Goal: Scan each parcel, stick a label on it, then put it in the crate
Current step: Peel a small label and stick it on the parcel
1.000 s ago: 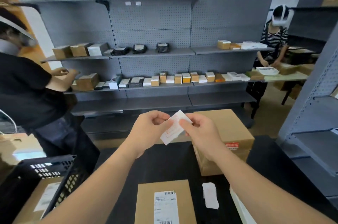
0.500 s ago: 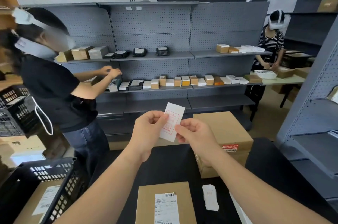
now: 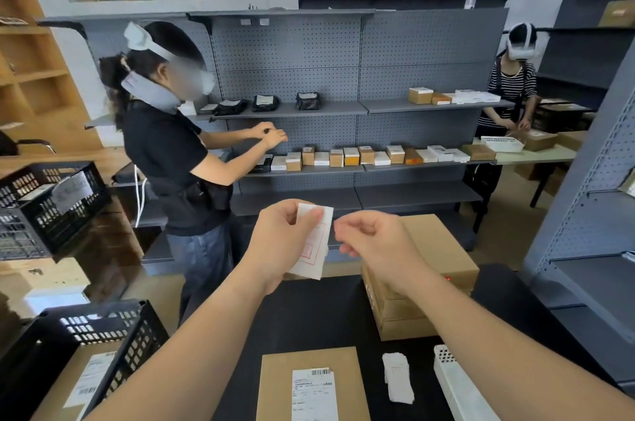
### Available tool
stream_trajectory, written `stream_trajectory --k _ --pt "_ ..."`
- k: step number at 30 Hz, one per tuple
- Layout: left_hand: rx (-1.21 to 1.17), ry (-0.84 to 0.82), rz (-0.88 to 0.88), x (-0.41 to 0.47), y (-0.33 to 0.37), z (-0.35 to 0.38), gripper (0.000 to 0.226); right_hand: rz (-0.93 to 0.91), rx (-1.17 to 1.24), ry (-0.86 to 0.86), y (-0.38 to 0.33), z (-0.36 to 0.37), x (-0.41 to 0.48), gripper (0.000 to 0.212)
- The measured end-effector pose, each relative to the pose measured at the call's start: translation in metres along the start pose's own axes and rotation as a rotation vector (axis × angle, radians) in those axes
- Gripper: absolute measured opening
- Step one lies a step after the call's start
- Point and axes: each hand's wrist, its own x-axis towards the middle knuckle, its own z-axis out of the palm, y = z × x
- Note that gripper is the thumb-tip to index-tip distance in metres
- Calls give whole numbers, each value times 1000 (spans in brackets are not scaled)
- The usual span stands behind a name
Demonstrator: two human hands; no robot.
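Left hand point(image 3: 280, 243) pinches one label point(image 3: 314, 248) | right hand point(image 3: 376, 243) curled, empty | one flat parcel point(image 3: 311, 382) in front | near crate point(image 3: 137, 341) holds one more

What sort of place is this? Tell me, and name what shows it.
Probably a parcel packing or stock room: pegboard shelves lined with small boxes, a crate by the table, and a barcoded parcel waiting while the left hand pinches a label.

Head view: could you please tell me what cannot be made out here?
Label, head view: print too small, partly behind left hand.
Right hand: whether its curled fingers pinch anything, blurred.
Parcel: cut off by bottom edge.
Crate: contents partly hidden by its wall.
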Motion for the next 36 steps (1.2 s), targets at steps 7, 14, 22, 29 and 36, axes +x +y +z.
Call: stream_trajectory --k 7,14,22,29,36 --pt "114 -79 109 -2 10 3 6 -113 -127 -1 -24 -21 9 10" --pt "360 -85 271 4 20 7 6 -118 -196 -41 -27 -28 8 13" --pt "429 -132 260 9 26 7 18 -94 -222 -86 -32 -40 9 13" --pt "456 -156 247 10 28 8 20 -120 -271 -102 -38 -43 5 17" --pt "486 -201 224 9 30 7 17 -111 -258 -151 -37 -45 6 17"
